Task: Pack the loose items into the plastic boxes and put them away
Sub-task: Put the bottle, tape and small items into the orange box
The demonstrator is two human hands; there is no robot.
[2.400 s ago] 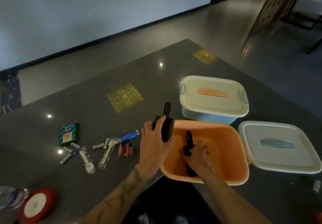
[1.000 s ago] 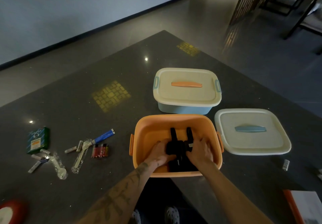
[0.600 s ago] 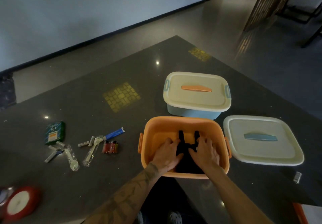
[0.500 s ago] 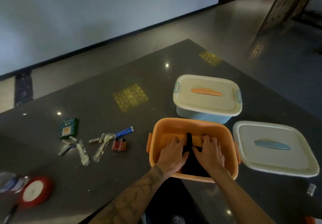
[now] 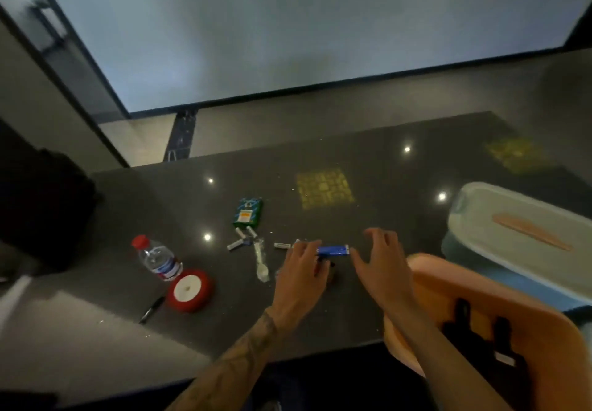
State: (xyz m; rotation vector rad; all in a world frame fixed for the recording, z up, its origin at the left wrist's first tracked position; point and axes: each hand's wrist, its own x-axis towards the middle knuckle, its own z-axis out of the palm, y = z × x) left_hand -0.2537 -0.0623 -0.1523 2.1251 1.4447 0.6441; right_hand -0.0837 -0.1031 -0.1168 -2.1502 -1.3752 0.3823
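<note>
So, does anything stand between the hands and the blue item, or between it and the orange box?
Nothing visible does. The blue item lies uncovered between the left hand and right hand, and the open orange box stands beside them.

Both our arms show bare, from the wrist to the lower edge. Our left forearm [image 5: 243,356] carries a dark tattoo [image 5: 256,337] of branching lines, starting just behind the left hand [image 5: 301,271]. Our right forearm [image 5: 429,343] is blurred.
</note>
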